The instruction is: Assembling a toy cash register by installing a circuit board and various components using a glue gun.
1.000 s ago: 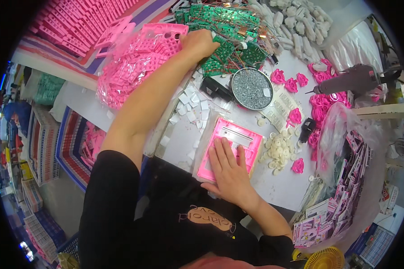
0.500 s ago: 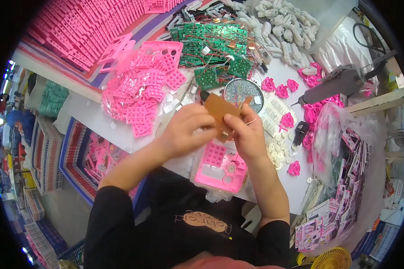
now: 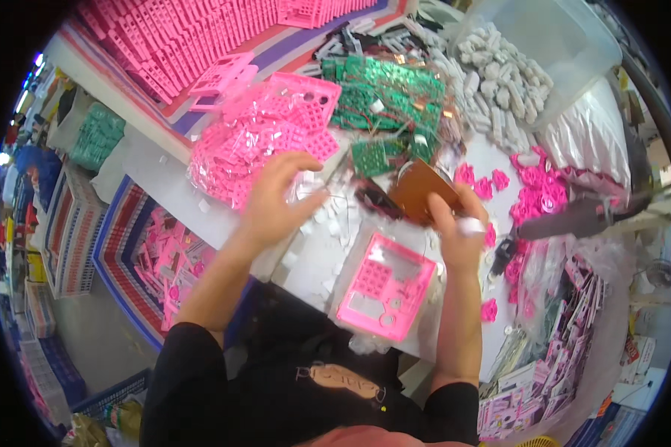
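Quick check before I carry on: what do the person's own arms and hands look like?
The left hand and right hand appear ungloved. A white patch shows at the right one, too blurred to identify. The left sleeve and right sleeve are black and short, leaving the forearms bare, with no watch visible. The shirt is black with a tan print.

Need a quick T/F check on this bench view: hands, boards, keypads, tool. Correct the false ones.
1. The right hand holds a brown board. True.
2. The left hand grips the pink housing. False: the left hand is apart from the pink housing, thumb and fingers spread.
3. Green circuit boards lie heaped beyond the housing. True.
4. The drill-like tool is left of both hands. False: it is to their right.
5. Pink keypads are piled left of the green boards. True.
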{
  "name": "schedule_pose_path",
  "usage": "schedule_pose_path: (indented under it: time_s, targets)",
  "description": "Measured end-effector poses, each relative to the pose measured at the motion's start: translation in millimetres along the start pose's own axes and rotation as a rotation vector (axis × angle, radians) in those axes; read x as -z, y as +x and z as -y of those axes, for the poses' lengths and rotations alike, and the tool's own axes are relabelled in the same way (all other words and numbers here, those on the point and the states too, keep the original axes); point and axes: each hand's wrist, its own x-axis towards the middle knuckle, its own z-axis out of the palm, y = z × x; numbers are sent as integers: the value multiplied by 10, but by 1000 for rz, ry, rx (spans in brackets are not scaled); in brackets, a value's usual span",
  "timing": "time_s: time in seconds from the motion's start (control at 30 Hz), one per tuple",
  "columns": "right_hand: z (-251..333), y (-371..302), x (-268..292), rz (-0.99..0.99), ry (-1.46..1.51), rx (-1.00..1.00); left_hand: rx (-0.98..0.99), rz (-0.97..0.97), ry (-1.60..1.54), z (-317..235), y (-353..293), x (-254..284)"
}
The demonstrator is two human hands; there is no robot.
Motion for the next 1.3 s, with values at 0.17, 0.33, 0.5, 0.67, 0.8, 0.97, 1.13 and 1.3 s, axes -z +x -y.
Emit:
schedule_pose_path:
  time_s: [0.17,0.33,0.5,0.67,0.8,0.97,1.13,1.3]
  targets:
    - [-129,-1,-44,202,557,-83,52,-94,148,575,1561,127]
    - [-213,103,-291,280,278,-233,387,305,472,1835,2852,-89]
    - [-347,262,-257,365,113,-300,486,630,-87,2003,3056,-169]
    - [-560,572,-545,388,48,-300,456,746,-473,1733,2971,-13]
    - [-621,795,-803,479,-33,-266,208,738,-264,1620,2823,-24]
    - [-605,848,-883,554,-217,-222,-83,559,-204,1714,2715,-116]
    - [-540,828,-928,570,-231,-154,7,487,-234,1705,2759,-149]
    - [-552,710,-716,606,-80,-280,8,369,-129,1702,2707,-201]
